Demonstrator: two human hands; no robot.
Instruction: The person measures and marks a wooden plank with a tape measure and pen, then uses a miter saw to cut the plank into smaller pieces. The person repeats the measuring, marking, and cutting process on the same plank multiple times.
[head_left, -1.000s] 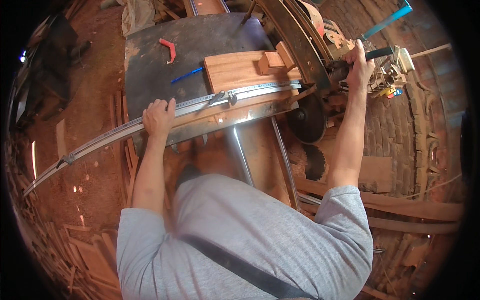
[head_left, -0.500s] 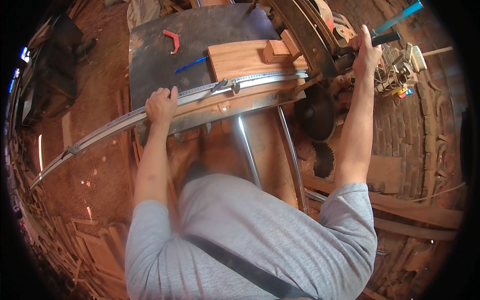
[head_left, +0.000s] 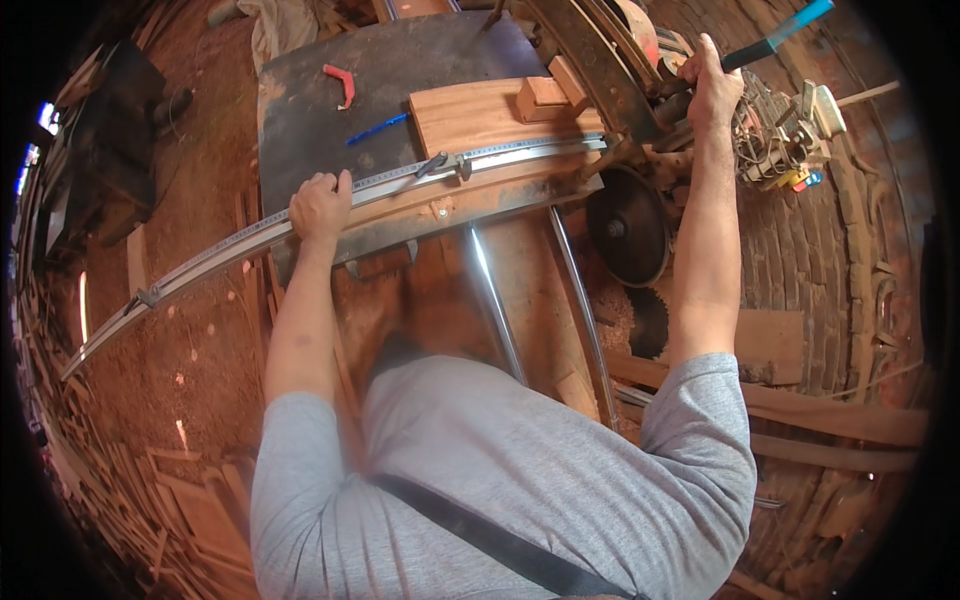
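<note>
My left hand [head_left: 320,207] is closed over a long silver rail [head_left: 395,185] with a measuring scale along its top, which crosses the near edge of a dark sliding table. My right hand [head_left: 715,92] is raised at the machine's right side, its fingers wrapped round a black handle [head_left: 748,55]. A blue bar [head_left: 800,20] lies in line beyond that handle. On the table lies a reddish-brown wooden board [head_left: 460,115], its near edge along the rail. A small wood block [head_left: 543,98] rests on the board. A dark clamp-like stop [head_left: 462,167] sits on the rail.
A red push-tool-like piece [head_left: 345,85] and a blue pen [head_left: 378,129] lie on the dark table [head_left: 300,130]. Below the table's right end is a round dark disc [head_left: 630,228], with two shiny guide bars [head_left: 487,290] nearby. Wood scraps [head_left: 190,500] are heaped at left.
The black handle has swung up into line with the blue bar, and my right hand has shifted slightly up and left. My left hand stays on the rail.
</note>
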